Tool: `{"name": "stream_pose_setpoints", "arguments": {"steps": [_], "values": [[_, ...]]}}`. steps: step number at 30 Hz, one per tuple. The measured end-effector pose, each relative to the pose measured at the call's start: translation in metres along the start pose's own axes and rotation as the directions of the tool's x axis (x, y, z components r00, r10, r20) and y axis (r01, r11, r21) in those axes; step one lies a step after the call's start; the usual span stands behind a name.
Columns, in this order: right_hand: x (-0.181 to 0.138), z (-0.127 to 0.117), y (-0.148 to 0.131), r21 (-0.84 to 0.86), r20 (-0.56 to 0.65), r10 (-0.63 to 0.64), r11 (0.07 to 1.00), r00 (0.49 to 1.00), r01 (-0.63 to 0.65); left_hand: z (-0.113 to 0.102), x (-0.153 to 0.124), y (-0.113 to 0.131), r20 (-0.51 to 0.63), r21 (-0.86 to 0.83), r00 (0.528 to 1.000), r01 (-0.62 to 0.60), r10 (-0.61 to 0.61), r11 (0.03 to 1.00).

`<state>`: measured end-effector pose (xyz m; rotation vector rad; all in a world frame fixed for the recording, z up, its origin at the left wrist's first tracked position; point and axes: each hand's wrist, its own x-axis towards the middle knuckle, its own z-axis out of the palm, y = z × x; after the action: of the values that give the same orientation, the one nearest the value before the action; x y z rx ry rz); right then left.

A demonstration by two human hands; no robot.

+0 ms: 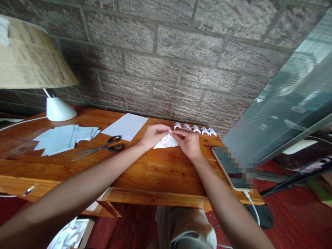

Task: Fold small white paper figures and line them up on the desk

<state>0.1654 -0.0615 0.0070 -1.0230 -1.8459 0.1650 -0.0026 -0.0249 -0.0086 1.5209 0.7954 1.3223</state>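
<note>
Between my hands is a folded piece of white paper, roughly triangular, with a round red stamp and a dark line on it. My left hand pinches its top from the left. From the right, my right hand closes its thumb and fingers on the same top point; the fingertips nearly meet there. Just behind my right hand, several small folded paper pieces stand in a row near the wall. To the left of my left hand lie black-handled scissors, blades apart, and a white paper sheet.
A heap of cut papers lies on the left of the wooden desk, below a white-based lamp. At the right edge is a tablet with a white cable. A brick wall rises behind.
</note>
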Motion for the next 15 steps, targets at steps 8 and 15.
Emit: {"name": "stream_pose_setpoints", "arguments": {"steps": [8, 15], "values": [[-0.001, -0.001, 0.009, 0.191, 0.199, 0.150, 0.963, 0.969, -0.188, -0.001, 0.001, -0.003, 0.023, 0.033, 0.999, -0.040, 0.039, 0.999], [0.001, -0.005, 0.012, 0.388, 0.324, 0.182, 0.870, 0.929, -0.305, -0.001, 0.000, -0.005, 0.086, 0.053, 0.993, -0.082, 0.077, 0.995]]}}
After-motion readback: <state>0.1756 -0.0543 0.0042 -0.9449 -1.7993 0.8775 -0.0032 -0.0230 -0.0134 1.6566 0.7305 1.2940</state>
